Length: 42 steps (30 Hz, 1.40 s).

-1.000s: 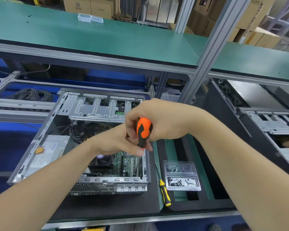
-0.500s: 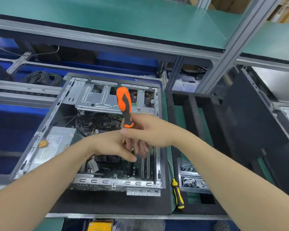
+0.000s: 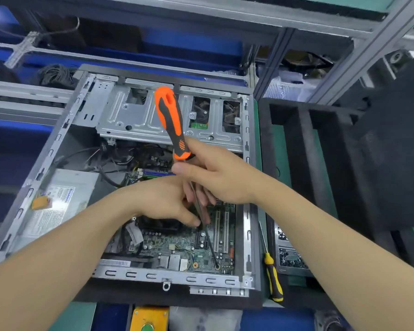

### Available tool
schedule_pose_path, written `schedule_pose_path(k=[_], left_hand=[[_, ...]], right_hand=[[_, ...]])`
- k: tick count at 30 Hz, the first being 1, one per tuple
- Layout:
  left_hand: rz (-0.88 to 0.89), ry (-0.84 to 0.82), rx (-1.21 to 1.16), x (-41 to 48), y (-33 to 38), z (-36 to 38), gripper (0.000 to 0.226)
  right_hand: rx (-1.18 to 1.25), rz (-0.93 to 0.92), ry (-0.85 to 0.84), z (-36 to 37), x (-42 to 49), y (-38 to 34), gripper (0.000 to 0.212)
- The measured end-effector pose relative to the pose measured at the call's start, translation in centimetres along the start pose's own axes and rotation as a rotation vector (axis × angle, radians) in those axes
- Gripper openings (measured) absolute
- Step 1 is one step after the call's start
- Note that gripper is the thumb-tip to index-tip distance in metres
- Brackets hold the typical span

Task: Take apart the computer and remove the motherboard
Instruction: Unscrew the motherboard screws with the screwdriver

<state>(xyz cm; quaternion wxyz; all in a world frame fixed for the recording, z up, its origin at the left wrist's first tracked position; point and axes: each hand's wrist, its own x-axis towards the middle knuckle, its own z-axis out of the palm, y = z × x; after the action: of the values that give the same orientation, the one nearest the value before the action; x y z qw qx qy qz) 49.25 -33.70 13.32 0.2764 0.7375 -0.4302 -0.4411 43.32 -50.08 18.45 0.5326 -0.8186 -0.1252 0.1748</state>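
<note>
Case [image 3: 58, 139]: open metal tower lying on its side on a dark mat, centre-left of the bench; side panel off, interior exposed.

Motherboard [image 3: 177, 247]: green board seated in the near right part of the case, partly hidden by both hands. Two long white slots run near-to-far at its right side; small capacitors, chips and a thin wire show near the front edge.

Drive cage [image 3: 134, 118]: bare silver sheet metal across the far end of the case, with cut-outs.

Power supply [image 3: 58, 201]: grey box with a white label, left side of the case.

Cables [image 3: 120, 158]: dark bundle between cage and board.

Screwdriver [image 3: 170, 118]: orange-and-black handle tilted far-left, long dark shaft reaching down to the board's near right corner.

Right hand [image 3: 220, 177]: fingers curled about the lower handle and shaft.

Left hand [image 3: 163, 199]: over the board, fingertips pinched narrowly at the shaft.

Second screwdriver [image 3: 273, 278]: yellow-and-black, lying just right of the case.

Screw tray [image 3: 289, 256]: clear, right of that, holding small dark screws.
</note>
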Motion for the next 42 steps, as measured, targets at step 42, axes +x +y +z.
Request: schedule_pose_path(k=[42], left_hand=[[0.022,-0.081,0.013,-0.8,0.6,-0.3,0.02]], right_hand=[[0.068,0.004,0.067,-0.3,0.0,0.3,0.01]])
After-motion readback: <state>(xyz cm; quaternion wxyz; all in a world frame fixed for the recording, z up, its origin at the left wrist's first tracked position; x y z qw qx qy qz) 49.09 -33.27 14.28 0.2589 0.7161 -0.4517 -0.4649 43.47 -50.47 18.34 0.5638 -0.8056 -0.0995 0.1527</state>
